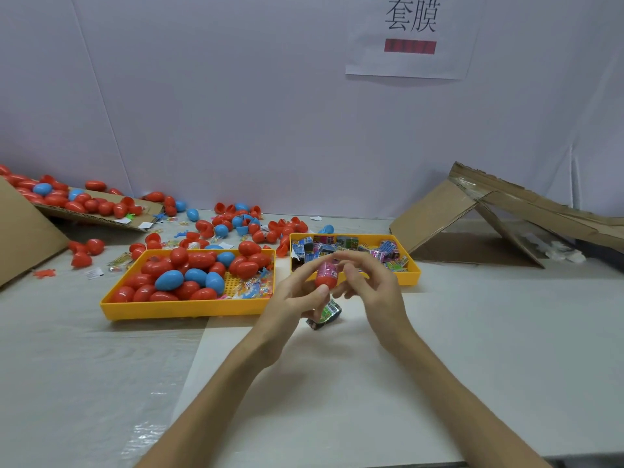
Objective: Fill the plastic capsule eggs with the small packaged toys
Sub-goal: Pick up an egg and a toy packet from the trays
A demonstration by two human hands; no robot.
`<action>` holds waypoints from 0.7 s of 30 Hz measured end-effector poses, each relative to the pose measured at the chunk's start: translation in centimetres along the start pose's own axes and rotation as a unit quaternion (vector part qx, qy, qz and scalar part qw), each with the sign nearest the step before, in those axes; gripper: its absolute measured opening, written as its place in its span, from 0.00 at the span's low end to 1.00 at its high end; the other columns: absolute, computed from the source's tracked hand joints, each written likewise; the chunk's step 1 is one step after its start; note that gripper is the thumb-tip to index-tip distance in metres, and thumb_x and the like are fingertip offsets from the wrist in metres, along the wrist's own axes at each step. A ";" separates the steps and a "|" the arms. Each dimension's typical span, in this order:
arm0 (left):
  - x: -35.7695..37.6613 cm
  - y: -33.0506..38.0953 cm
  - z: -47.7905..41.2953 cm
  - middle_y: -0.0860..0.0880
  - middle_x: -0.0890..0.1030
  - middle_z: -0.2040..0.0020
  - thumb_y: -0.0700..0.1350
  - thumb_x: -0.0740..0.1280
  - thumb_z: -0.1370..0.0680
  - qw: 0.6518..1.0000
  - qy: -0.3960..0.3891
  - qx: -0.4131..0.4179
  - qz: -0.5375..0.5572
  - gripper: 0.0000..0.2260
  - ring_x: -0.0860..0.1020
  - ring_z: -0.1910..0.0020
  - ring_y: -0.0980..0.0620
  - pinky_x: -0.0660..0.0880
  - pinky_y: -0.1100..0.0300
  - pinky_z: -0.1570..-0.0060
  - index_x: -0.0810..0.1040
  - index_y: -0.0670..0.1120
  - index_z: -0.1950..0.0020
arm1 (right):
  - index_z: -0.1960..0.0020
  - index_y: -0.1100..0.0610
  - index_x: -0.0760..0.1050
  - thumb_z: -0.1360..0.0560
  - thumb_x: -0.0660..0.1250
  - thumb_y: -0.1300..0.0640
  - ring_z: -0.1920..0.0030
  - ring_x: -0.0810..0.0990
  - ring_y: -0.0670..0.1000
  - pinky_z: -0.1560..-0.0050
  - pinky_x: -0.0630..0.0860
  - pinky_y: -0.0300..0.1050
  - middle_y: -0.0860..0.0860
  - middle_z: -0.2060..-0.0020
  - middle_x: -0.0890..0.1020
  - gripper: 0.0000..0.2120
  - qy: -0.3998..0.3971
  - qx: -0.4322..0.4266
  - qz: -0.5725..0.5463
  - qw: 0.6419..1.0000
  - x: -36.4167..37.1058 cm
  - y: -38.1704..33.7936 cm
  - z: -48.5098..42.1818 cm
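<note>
We look down on two bare hands held close together over the middle of the tabletop (67, 349). The left hand (297, 300) grips a red capsule half (326, 281) with its open end up. A pink packaged toy (328, 266) stands in the capsule half, partly sticking out. The right hand (374, 292) pinches the top of that toy between thumb and forefinger. Just under the left hand we see one green and black packet (327, 314); we cannot tell whether the lower fingers hold it or it lies on the white sheet (337, 383) that covers the near side of the tabletop. Two yellow trays stand side by side just beyond the hands. The left tray (182, 309) holds capsule eggs: four blue ones and a heap of red ones too crowded for us to count. A few small clear packets lie at its near right corner. The right tray (413, 273) holds a pile of packaged toys, and the hands hide part of its near rim. Many loose eggs (223, 228), whole and in halves, lie scattered behind the trays towards the far edge. More eggs lie on a cardboard flap (101, 214) at the far left corner. One folded cardboard box (489, 211) stands like a tent at the far right. One paper sign (410, 38) hangs on the wall behind.
</note>
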State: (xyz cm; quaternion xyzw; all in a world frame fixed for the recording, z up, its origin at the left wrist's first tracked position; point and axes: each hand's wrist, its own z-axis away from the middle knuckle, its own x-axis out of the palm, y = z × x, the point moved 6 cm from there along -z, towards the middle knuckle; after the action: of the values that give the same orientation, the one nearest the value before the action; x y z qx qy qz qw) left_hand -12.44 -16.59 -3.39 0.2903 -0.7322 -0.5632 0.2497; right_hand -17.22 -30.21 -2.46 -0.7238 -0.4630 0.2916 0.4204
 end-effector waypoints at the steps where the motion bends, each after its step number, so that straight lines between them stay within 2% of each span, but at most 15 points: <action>1: 0.1 -0.1 0.0 0.42 0.75 0.59 0.49 0.67 0.25 1.000 0.000 -0.004 -0.002 0.23 0.73 0.62 0.51 0.72 0.58 0.61 0.73 0.56 0.29 | 0.45 0.50 0.82 0.22 0.66 0.53 0.60 0.85 0.55 0.59 0.78 0.43 0.53 0.52 0.85 0.09 -0.016 0.022 -0.015 1.000 -0.1 0.2 -0.1; 5: -0.2 -0.3 0.0 0.44 0.81 0.61 0.49 0.67 0.25 1.000 0.022 -0.012 0.002 0.21 0.77 0.63 0.51 0.77 0.59 0.61 0.70 0.51 0.32 | 0.47 0.50 0.83 0.25 0.71 0.53 0.57 0.85 0.56 0.58 0.79 0.43 0.55 0.52 0.86 0.08 -0.035 0.056 -0.036 0.997 -0.1 0.7 -0.1; 7: -0.2 -0.1 0.0 0.45 0.83 0.60 0.46 0.68 0.21 1.000 0.023 0.002 0.001 0.15 0.79 0.63 0.50 0.77 0.58 0.61 0.71 0.51 0.34 | 0.48 0.49 0.83 0.26 0.72 0.52 0.57 0.86 0.56 0.57 0.79 0.44 0.55 0.53 0.86 0.08 -0.029 0.064 -0.047 0.996 -0.1 0.9 -0.1; 10: -0.2 0.1 0.1 0.45 0.85 0.58 0.43 0.63 0.16 0.999 0.028 0.017 -0.025 0.09 0.81 0.62 0.50 0.77 0.58 0.61 0.73 0.53 0.37 | 0.49 0.50 0.83 0.27 0.74 0.51 0.56 0.85 0.55 0.56 0.80 0.48 0.54 0.52 0.86 0.08 -0.019 0.071 -0.046 0.996 -0.5 1.0 -0.1; 14: -0.4 0.1 0.2 0.45 0.86 0.56 0.43 0.61 0.15 0.998 0.038 0.022 -0.044 0.09 0.81 0.61 0.51 0.78 0.58 0.61 0.75 0.54 0.37 | 0.48 0.59 0.81 0.28 0.75 0.52 0.56 0.85 0.54 0.53 0.81 0.52 0.57 0.52 0.85 0.13 -0.014 0.075 -0.056 0.996 -0.6 1.2 -0.2; 17: -0.5 0.1 0.2 0.47 0.86 0.57 0.43 0.61 0.15 0.998 0.042 0.021 -0.048 0.10 0.82 0.61 0.52 0.78 0.59 0.61 0.76 0.54 0.37 | 0.50 0.59 0.81 0.30 0.75 0.53 0.55 0.85 0.55 0.52 0.82 0.50 0.58 0.52 0.85 0.13 -0.010 0.080 -0.065 0.995 -0.7 1.3 -0.2; 21: -0.5 0.0 0.2 0.48 0.86 0.57 0.43 0.60 0.14 0.998 0.043 0.020 -0.048 0.12 0.82 0.61 0.54 0.79 0.61 0.60 0.77 0.56 0.37 | 0.52 0.59 0.81 0.31 0.75 0.55 0.54 0.85 0.54 0.54 0.81 0.44 0.54 0.54 0.85 0.11 -0.012 0.078 -0.079 0.994 -0.8 1.3 -0.2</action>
State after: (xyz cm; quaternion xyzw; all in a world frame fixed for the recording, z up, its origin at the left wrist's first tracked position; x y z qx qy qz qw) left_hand -12.23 -16.15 -3.42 0.3543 -0.7171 -0.5466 0.2480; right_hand -16.80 -31.33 -3.51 -0.6465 -0.4995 0.3010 0.4918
